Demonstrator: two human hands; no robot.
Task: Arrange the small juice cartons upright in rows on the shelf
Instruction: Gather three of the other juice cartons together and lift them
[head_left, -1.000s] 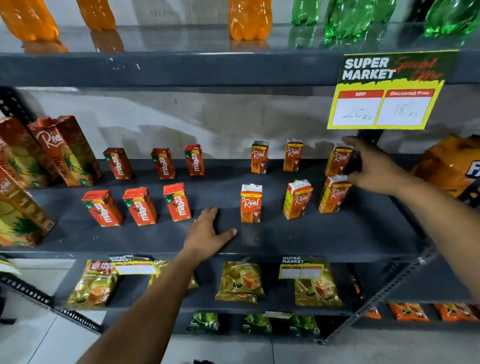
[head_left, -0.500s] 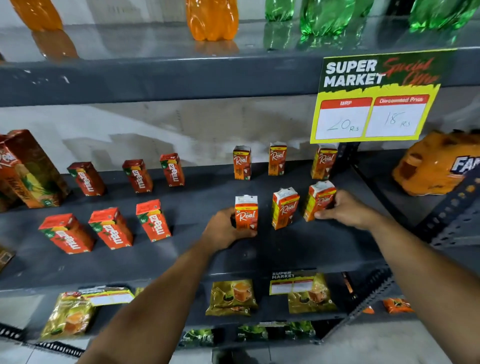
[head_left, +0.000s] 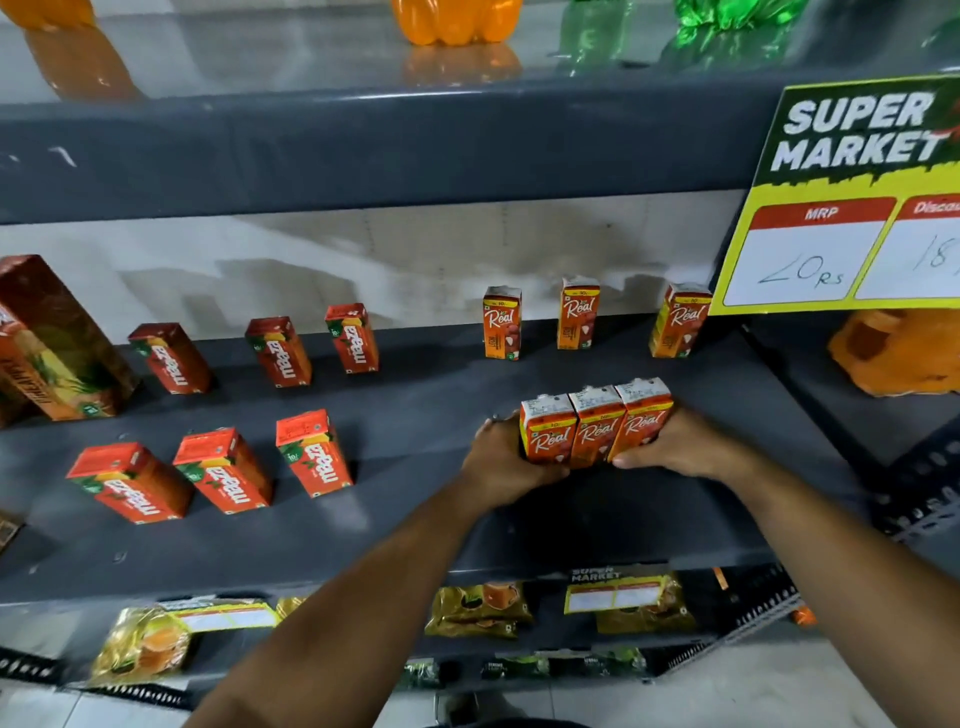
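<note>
Both hands, the left hand (head_left: 501, 462) and right hand (head_left: 670, 449), squeeze three front Real cartons (head_left: 597, 428) together at the shelf (head_left: 415, 519) front. Press evenly and low, keeping them upright, aligned with the back row (head_left: 579, 314).

Dark grey metal shelving unit (head_left: 415, 415), pale scuffed wall (head_left: 363, 249) behind, glossy upper shelf board (head_left: 311, 150) reflecting light, slotted grey upright post (head_left: 914, 499) at right, light tiled floor (head_left: 779, 691) below
</note>
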